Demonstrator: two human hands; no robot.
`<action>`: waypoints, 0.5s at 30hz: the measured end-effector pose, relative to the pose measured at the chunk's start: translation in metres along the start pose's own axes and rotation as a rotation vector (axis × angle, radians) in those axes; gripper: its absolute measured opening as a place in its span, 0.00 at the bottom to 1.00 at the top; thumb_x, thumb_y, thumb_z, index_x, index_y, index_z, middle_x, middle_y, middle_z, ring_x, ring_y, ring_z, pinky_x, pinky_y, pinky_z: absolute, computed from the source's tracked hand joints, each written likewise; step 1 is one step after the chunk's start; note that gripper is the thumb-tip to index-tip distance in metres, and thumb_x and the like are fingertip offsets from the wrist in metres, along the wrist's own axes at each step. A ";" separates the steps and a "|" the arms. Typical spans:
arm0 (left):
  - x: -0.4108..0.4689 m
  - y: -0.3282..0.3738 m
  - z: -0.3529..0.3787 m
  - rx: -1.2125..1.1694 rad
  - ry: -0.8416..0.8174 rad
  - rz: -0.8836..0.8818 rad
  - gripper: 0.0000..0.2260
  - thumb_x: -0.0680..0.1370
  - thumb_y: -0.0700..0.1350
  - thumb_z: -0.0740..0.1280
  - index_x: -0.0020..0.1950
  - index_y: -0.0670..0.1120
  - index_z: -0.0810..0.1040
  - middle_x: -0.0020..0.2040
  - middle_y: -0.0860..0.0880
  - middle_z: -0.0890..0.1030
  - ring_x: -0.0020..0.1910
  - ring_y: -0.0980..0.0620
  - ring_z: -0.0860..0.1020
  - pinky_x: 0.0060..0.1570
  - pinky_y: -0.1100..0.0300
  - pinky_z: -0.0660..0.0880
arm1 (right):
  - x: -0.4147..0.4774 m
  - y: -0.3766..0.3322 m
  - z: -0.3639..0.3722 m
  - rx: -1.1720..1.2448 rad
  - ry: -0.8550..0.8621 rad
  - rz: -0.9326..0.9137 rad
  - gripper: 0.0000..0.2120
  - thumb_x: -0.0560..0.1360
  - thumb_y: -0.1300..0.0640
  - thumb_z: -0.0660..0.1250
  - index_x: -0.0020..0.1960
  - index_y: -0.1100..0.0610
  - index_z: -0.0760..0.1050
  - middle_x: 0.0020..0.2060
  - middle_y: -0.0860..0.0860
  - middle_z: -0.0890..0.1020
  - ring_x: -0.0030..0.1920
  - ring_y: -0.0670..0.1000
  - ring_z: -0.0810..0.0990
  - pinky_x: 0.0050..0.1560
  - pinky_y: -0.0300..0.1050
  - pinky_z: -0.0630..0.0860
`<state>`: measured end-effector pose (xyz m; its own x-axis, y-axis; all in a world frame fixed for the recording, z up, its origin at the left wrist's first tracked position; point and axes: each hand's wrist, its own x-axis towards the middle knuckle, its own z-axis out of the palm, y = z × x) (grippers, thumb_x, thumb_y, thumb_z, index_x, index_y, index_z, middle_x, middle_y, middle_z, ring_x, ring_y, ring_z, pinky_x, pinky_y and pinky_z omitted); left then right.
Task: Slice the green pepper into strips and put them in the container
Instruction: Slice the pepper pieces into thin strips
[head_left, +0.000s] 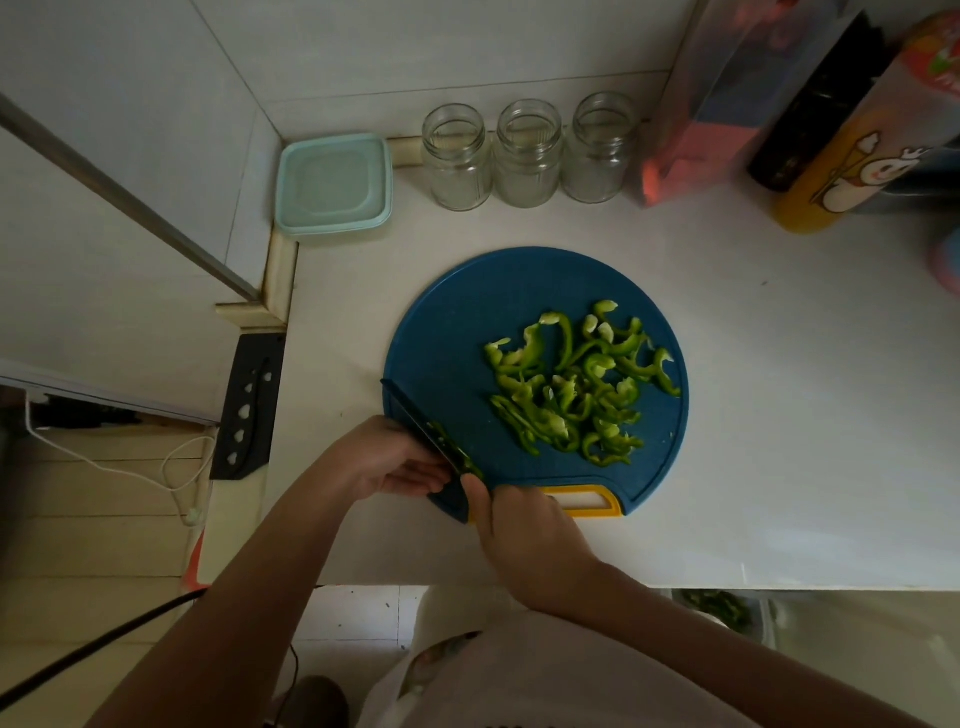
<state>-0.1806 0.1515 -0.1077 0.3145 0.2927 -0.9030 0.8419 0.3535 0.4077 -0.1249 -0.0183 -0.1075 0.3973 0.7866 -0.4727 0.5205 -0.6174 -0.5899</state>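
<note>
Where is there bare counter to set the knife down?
Bare counter lies right of the cutting board, and a strip runs between the board and the three glass jars. The board's upper left is bare; pepper strips cover its right. Crowded: back right corner, yellow bottle and pink box.

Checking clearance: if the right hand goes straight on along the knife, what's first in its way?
Most likely the left hand, whose fingers lie against the knife just ahead of the right hand. Past that, the tip points off the cutting board onto the counter. Depth is unclear.
</note>
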 end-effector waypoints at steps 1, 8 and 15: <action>0.000 0.001 0.000 0.007 0.000 0.003 0.03 0.74 0.33 0.67 0.46 0.36 0.80 0.33 0.43 0.83 0.29 0.51 0.82 0.29 0.63 0.78 | 0.002 -0.001 0.002 -0.027 0.025 0.014 0.34 0.78 0.37 0.33 0.42 0.56 0.71 0.36 0.54 0.77 0.39 0.56 0.78 0.30 0.42 0.63; -0.007 0.002 0.002 0.009 0.019 0.035 0.04 0.75 0.34 0.66 0.42 0.38 0.79 0.31 0.45 0.83 0.29 0.52 0.82 0.30 0.63 0.78 | 0.039 -0.021 -0.012 0.062 0.002 0.059 0.25 0.83 0.45 0.44 0.43 0.60 0.71 0.42 0.60 0.78 0.48 0.62 0.79 0.44 0.49 0.71; -0.009 -0.002 0.004 -0.050 -0.004 0.044 0.06 0.74 0.39 0.70 0.44 0.35 0.81 0.34 0.44 0.83 0.29 0.54 0.81 0.28 0.65 0.77 | 0.030 0.017 -0.044 0.348 -0.021 0.126 0.26 0.82 0.42 0.47 0.31 0.55 0.62 0.22 0.48 0.68 0.24 0.47 0.67 0.30 0.41 0.64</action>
<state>-0.1835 0.1442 -0.1008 0.3528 0.3050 -0.8846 0.8040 0.3847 0.4534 -0.0709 -0.0048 -0.1034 0.4243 0.7062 -0.5668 0.1786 -0.6789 -0.7122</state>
